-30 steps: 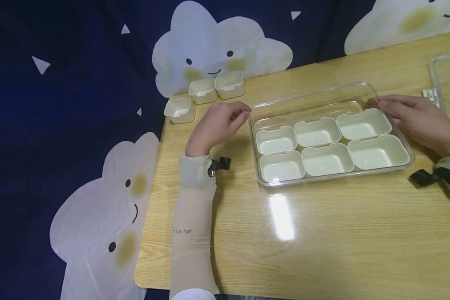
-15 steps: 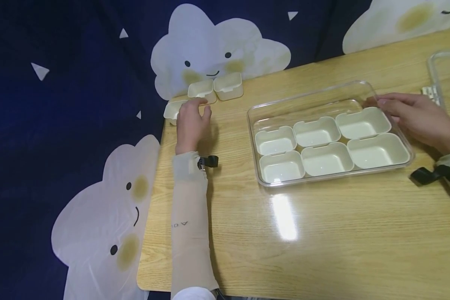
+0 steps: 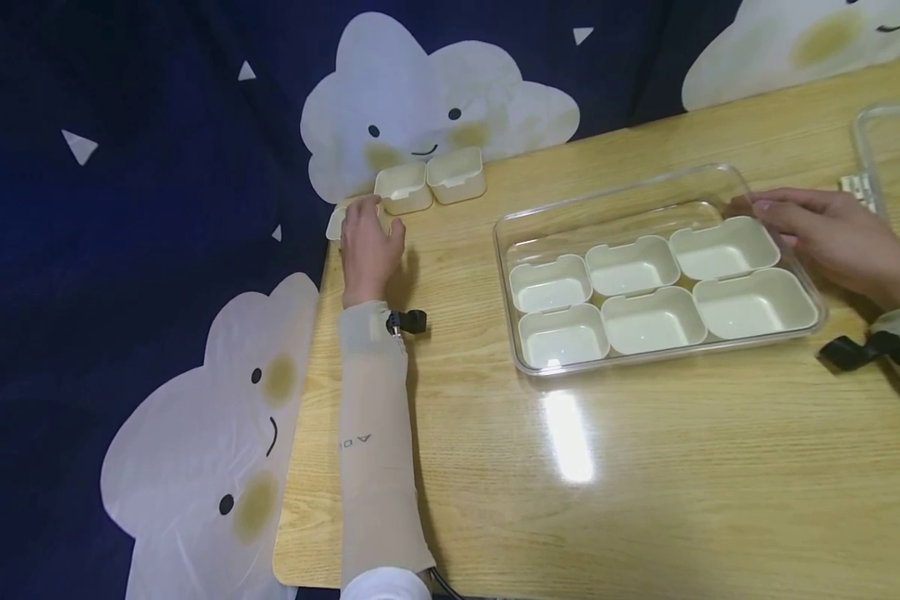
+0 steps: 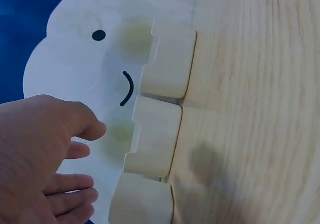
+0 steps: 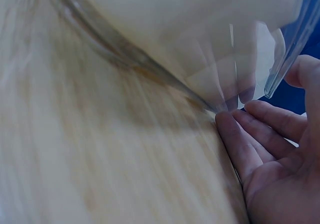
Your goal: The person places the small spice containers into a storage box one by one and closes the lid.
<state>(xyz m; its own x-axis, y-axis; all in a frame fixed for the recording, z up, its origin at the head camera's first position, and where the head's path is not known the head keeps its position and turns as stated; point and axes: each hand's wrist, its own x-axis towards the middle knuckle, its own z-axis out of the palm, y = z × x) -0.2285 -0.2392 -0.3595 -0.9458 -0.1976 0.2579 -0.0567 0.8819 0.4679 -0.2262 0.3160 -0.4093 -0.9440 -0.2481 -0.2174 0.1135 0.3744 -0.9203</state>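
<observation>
My left hand (image 3: 369, 254) is over the leftmost of three small cream bins, its fingers loosely bent; the left wrist view shows a gap between its fingertips and the row. That leftmost bin (image 3: 335, 225) is mostly hidden by the hand. Beside it stand the middle bin (image 3: 403, 190) and the right-hand bin (image 3: 456, 177). At the right end of a clear plastic box (image 3: 667, 354), my right hand (image 3: 840, 233) rests its fairly straight fingers (image 5: 240, 139) against the outer wall. Several cream bins (image 3: 654, 321) sit in two rows inside this box, with a gap along its back.
A clear lid-like frame (image 3: 872, 150) with a pale latch lies at the far right of the wooden table (image 3: 645, 483). A dark blue cloth with cloud faces (image 3: 450, 92) borders the table's back and left edges.
My left hand has moved left from beside the clear box to the leftmost loose bin. The right hand and the box have stayed put.
</observation>
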